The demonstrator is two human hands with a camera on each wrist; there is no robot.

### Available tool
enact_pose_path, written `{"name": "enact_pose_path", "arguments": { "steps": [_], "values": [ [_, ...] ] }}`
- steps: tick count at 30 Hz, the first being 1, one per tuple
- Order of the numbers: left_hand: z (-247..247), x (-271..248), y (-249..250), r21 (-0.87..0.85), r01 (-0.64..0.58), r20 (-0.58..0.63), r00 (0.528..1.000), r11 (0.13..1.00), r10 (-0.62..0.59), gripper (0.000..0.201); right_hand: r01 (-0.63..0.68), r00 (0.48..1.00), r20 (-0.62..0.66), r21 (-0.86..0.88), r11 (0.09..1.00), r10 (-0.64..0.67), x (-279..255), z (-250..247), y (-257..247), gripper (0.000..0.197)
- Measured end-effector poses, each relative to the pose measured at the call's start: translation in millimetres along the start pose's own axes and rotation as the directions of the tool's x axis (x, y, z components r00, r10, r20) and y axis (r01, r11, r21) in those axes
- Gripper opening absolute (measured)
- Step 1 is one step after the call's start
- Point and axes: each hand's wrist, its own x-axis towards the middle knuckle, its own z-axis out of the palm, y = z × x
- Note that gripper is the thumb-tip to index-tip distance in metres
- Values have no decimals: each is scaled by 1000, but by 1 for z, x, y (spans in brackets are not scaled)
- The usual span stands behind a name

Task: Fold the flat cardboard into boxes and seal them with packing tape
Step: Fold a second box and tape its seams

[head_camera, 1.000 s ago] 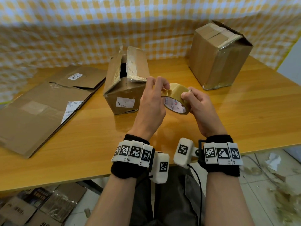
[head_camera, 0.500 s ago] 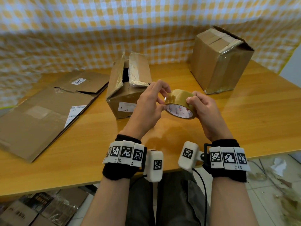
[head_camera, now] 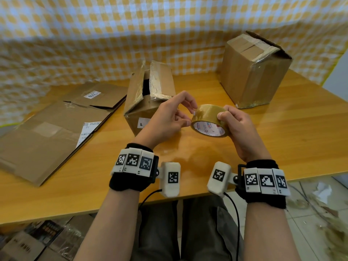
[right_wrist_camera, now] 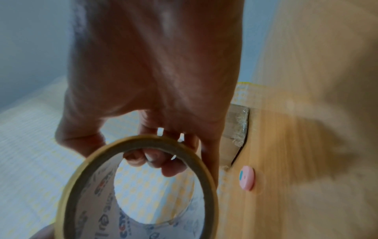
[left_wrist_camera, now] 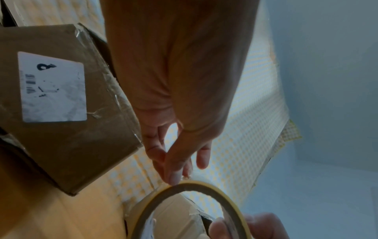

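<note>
Above the near half of the wooden table (head_camera: 282, 140) you hold the tape roll (head_camera: 208, 119) between both hands, clear of the surface. Your right hand (head_camera: 239, 127) is wrapped around the roll, thumb on the outer band and fingers through the core, likely so it stays steady. Your left hand (head_camera: 165, 119) has its thumb and fingertips (left_wrist_camera: 174, 174) touching the roll's outer edge, probably feeling for the loose end; whether they have pinched it, the views do not show. Just beyond your left hand stands the half-folded box (head_camera: 148, 98) with a white label, its top flaps still gaping, which looks like the one waiting for tape. Farther back on the right sits a taller box (head_camera: 252, 72), already taped across its top. Flat cardboard (head_camera: 47, 136) lies stacked on the left side of the table, well apart from your hands. A small pink round thing (right_wrist_camera: 246, 177) lies on the table near the taller box. Nothing stands between the roll and the open box.
</note>
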Motion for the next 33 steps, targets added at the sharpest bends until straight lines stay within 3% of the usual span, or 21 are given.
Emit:
{"name": "enact_pose_path", "arguments": {
  "steps": [7,19,33],
  "values": [
    [-3,2,0,-30,24,33,999,999,-23,38,0,1000,6,0,1000,0,0,-1,-1,21],
    [1,2,-1,70,-44,-5,999,997,45,42,3,1000,-11,7,1000,-2,0,3,0,23],
    [0,2,-1,58,-49,-42,998,997,51,40,-5,1000,-25,41,999,6,-1,5,-1,20]
  ]
}}
